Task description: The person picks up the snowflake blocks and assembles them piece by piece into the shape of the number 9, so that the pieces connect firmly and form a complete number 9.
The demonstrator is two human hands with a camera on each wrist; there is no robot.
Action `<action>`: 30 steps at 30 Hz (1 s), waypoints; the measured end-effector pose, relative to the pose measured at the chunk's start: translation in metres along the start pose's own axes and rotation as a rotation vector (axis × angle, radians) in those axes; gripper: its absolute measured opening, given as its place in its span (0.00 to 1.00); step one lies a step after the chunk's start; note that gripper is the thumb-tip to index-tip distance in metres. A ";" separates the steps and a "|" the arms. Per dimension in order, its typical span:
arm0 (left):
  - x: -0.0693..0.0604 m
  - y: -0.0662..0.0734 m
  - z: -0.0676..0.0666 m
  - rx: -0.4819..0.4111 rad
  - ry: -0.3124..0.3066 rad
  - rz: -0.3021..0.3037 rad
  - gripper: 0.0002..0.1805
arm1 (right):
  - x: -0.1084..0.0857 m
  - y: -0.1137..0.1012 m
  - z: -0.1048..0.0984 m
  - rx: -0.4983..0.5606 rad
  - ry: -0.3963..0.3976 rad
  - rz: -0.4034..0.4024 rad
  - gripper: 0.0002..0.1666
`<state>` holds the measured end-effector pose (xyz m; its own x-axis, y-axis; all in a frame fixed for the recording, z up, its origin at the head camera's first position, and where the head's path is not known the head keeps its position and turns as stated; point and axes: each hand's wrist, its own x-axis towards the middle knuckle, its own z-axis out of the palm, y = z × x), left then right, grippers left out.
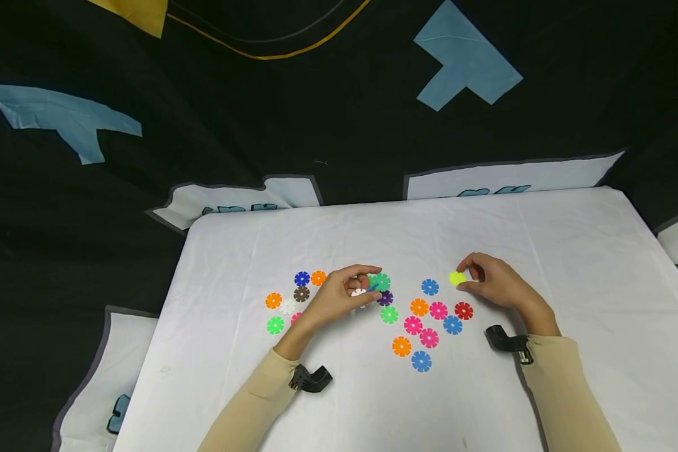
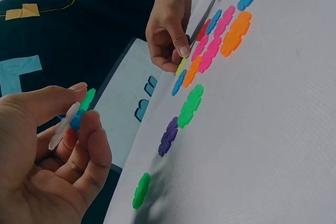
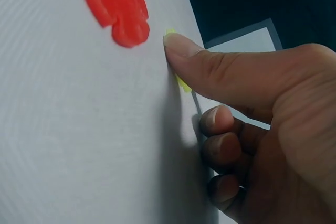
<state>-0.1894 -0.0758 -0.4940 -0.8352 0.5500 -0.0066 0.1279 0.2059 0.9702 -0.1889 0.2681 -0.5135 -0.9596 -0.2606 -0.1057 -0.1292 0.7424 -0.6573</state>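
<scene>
At the white table, right grip pinches a notched yellow disc; left grip, touching white, blue, green pieces.

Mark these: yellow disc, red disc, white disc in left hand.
Yellow disc (image 1: 456, 279): head view, uncovered face.
Red disc (image 1: 463, 311): head view, middle of face.
White disc (image 2: 64, 126): left wrist view, middle of visible side.
</scene>
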 end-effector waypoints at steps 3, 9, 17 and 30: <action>0.000 -0.001 0.000 0.002 0.001 0.006 0.23 | 0.000 0.002 0.000 0.016 -0.007 -0.001 0.17; 0.000 -0.002 0.000 0.067 0.029 0.035 0.20 | 0.000 0.004 0.001 0.032 -0.016 -0.029 0.18; -0.001 -0.003 -0.001 0.125 0.055 0.072 0.19 | 0.001 0.002 0.004 0.031 0.002 -0.099 0.18; -0.002 0.005 0.000 0.124 0.066 0.096 0.18 | 0.001 -0.002 0.007 0.012 0.002 -0.068 0.18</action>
<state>-0.1874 -0.0755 -0.4888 -0.8484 0.5189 0.1048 0.2707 0.2552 0.9282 -0.1881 0.2622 -0.5178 -0.9493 -0.3088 -0.0585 -0.1913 0.7154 -0.6720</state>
